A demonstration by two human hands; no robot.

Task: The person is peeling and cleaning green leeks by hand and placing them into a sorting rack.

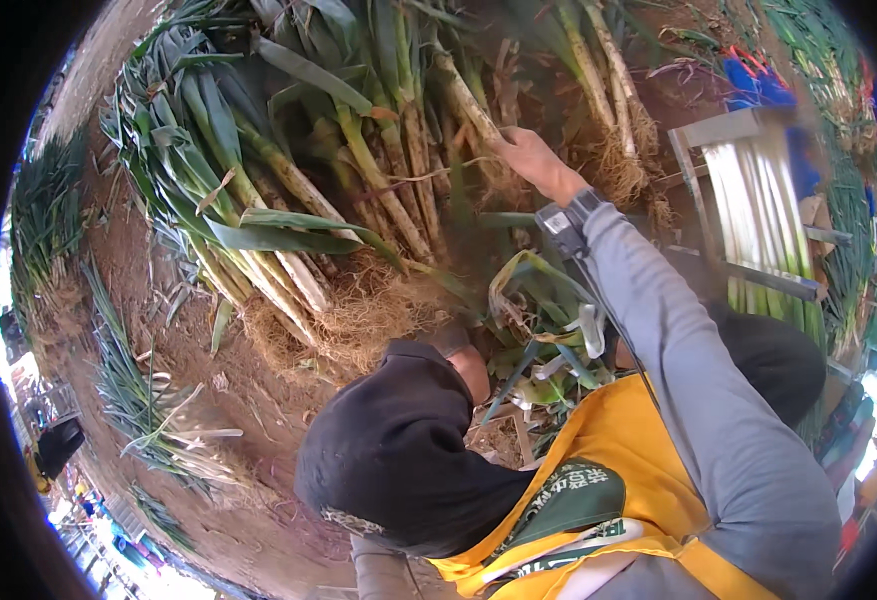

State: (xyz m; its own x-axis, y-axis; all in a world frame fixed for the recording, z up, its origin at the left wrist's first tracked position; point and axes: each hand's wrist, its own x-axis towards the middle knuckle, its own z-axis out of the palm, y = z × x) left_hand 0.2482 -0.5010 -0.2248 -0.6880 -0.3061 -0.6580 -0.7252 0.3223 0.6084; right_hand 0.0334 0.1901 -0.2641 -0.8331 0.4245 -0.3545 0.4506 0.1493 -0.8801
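In the head view, the right hand (536, 162) grips a leek (470, 100) by its pale stalk, amid a heap (228, 200) on the soil (268, 415); the left hand is out of sight, its hold unknowable. I'd ease the leek out lengthwise, lest tangled roots (378, 305) snag.

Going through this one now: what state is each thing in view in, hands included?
Right hand: closed on a leek stalk
Held leek stalk: slanting, gripped near its lower end
Left hand: out of view
Wrist device: strapped on
Leek pile: loose, leaves and roots on
Leek roots: tangled, untrimmed
Framed leeks: pale, cleaner-looking, side by side
Leek leaves: bent, jumbled
Yellow apron: worn
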